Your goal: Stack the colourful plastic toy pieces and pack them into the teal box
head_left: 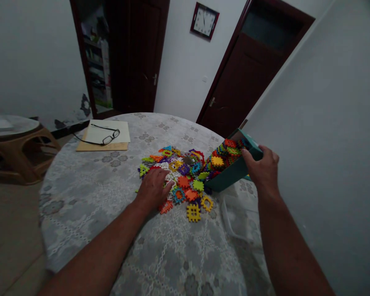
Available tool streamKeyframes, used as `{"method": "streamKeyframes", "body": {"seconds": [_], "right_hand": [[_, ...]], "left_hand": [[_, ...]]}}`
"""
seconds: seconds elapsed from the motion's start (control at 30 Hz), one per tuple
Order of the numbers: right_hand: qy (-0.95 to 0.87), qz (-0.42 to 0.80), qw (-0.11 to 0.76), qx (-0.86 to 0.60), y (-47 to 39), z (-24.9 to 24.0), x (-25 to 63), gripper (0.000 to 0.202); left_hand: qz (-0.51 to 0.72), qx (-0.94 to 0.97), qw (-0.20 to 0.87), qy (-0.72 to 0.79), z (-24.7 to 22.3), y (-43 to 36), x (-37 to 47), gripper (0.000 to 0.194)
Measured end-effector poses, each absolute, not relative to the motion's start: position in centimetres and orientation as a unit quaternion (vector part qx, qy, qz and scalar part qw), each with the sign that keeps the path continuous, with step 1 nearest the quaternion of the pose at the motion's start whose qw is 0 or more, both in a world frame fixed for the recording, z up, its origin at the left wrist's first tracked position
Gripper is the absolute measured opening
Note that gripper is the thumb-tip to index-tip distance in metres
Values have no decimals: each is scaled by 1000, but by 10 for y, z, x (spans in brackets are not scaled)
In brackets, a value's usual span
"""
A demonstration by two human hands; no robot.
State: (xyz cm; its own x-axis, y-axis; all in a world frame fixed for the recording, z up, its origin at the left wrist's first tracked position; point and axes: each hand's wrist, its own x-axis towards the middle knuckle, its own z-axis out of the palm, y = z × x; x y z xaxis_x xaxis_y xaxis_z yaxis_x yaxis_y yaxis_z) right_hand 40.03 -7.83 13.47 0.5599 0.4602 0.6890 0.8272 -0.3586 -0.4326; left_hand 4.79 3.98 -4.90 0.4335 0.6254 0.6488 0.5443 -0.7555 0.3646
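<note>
A loose heap of colourful plastic building pieces (184, 181) lies on the round table. My left hand (154, 185) rests on the near left side of this heap, fingers stretched over white and orange pieces. A teal box (226, 176) is tipped on its side at the heap's right, its open mouth towards the pieces. More coloured pieces (217, 161) fill it and spill from the mouth. My right hand (263, 164) grips the box's raised end, thumb on the near rim, other fingers behind. Whether the left fingers hold a piece cannot be made out.
The table wears a grey flowered cloth (101, 193). At the back left, black glasses (107, 139) lie on paper (95, 129) and a brown envelope (120, 146). A clear plastic container (239, 218) sits beside the box. A wall (333, 144) stands close on the right.
</note>
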Motion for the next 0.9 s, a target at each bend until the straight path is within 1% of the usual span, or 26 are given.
{"method": "streamKeyframes", "body": {"seconds": [0.17, 0.33, 0.6, 0.9], "right_hand": [[-450, -277, 394, -751, -67, 140, 378, 71], [-493, -296, 379, -725, -53, 144, 350, 68], [-532, -335, 353, -693, -28, 141, 308, 60], [-596, -324, 320, -662, -10, 139, 274, 58]], "left_hand": [[386, 845, 48, 366, -59, 43, 50, 34], [391, 840, 41, 373, -59, 42, 51, 33], [396, 838, 53, 371, -62, 43, 52, 36], [394, 835, 55, 382, -61, 40, 51, 40]]}}
